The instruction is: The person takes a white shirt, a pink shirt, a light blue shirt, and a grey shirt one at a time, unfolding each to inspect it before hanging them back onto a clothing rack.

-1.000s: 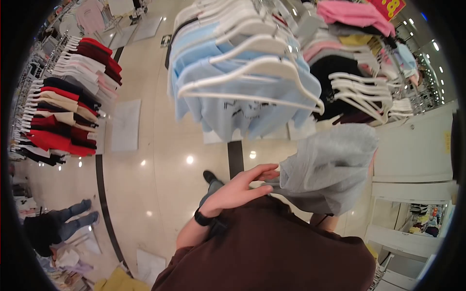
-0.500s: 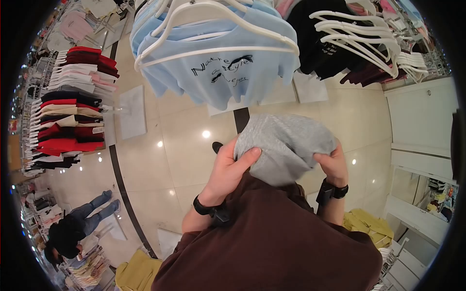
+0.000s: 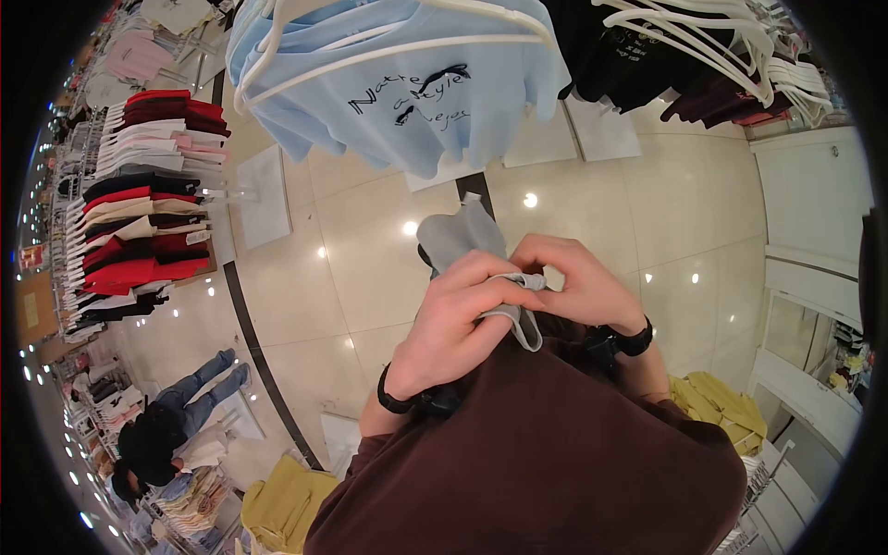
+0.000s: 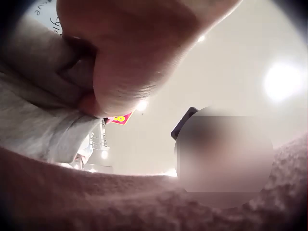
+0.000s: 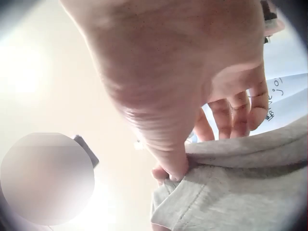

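Note:
In front of the brown shirt (image 3: 536, 453), both hands hold a bunched grey garment (image 3: 451, 233) with a folded edge between them. My left hand (image 3: 451, 324) grips it from the left, fingers curled over the cloth. From the right, my right hand (image 3: 583, 285) pinches the edge between thumb and fingertips, close to the left fingertips. The right wrist view shows the right thumb pressed on the grey cloth (image 5: 240, 187), the other fingers bent behind it. Grey cloth (image 4: 43, 127) also runs under the left hand in the left wrist view. The garment's lower part hangs over the floor.
Ahead hangs a rack of light blue shirts (image 3: 407, 92) on white hangers. White hangers (image 3: 694, 37) and dark shirts stand at upper right. A clothing rack (image 3: 148, 213) lines the left, with a person (image 3: 162, 435) below it. Yellow garments (image 3: 287, 504) hang near both sides.
The right hand has come leftward to meet the left at the cloth's edge. The grey garment, earlier spread out at the right, is now bunched between both hands. The left hand has closed on it.

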Available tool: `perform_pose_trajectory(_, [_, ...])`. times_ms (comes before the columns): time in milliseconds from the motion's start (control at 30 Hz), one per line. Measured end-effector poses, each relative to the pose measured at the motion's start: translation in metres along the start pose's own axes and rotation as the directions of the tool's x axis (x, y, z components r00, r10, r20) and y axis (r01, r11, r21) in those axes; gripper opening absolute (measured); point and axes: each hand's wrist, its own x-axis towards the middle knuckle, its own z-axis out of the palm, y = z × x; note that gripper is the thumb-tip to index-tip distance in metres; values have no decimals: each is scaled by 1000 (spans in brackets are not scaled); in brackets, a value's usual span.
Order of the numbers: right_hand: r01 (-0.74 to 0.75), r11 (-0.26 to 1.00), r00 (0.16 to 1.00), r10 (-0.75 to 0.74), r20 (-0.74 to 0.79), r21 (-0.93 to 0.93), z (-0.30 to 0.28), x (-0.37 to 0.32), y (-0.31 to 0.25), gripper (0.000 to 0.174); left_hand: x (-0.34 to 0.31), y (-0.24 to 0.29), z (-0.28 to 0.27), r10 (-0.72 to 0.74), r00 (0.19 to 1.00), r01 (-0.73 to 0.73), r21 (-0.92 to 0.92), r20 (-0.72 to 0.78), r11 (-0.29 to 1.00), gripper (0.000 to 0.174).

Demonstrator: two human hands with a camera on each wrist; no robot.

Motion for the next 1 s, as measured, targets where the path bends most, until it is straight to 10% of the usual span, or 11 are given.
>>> perform_pose_trajectory(133, [127, 970, 990, -110, 89, -209, -2, 0, 7, 14, 1, 0, -11, 5, 1000, -4, 51, -20, 999, 28])
perform_pose_trajectory(400, [6, 973, 945, 69, -319, 229, 12, -13, 3, 30, 13, -46, 23, -145, 929, 209, 162, -339, 964, 46])
perform_pose_trajectory(600, [113, 932, 880, 67, -469, 344, -7, -24, 4, 35, -3, -96, -3, -197, 950, 302, 543, -243, 784, 49])
perform_pose_trajectory(667, [97, 939, 891, 66, -448, 331, -19, -29, 6, 36, -9, -109, -22, -455, 802, 596, 461, -387, 658, 40])
perform_pose_trajectory(800, [-66, 973, 928, 142, -346, 222, -21, -31, 14, 35, -21, -123, -45, -555, 727, 625, 54, -406, 779, 32])
perform_pose_trajectory(867, [-87, 971, 926, 162, -342, 223, -26, -32, 18, 34, -21, -118, -44, -455, 760, 327, -332, -463, 885, 26])
perform_pose_trajectory(1000, [-77, 992, 911, 112, -398, 102, -35, -26, 13, 27, -25, -99, -45, -527, 742, 41, -758, -414, 651, 20])
